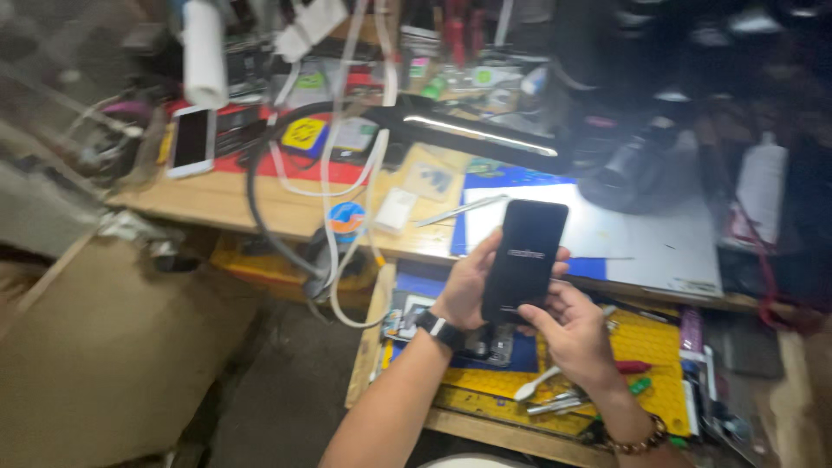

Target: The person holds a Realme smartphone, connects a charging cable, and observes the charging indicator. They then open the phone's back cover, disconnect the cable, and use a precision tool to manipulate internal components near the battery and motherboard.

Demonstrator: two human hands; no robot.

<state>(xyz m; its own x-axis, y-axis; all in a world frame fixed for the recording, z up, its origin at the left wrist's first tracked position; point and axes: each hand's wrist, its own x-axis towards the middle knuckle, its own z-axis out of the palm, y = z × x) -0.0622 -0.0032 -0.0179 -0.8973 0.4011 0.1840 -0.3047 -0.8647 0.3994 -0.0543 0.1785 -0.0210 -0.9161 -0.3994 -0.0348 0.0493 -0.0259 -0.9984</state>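
Left hand (468, 290) and right hand (572, 334) both grip a black phone (524, 260) above a cluttered drawer (646, 347); a loosened hold might drop it onto the tools

The single head-worn camera looks steeply down and forward, from close above, onto the cluttered wooden workbench (251, 201).
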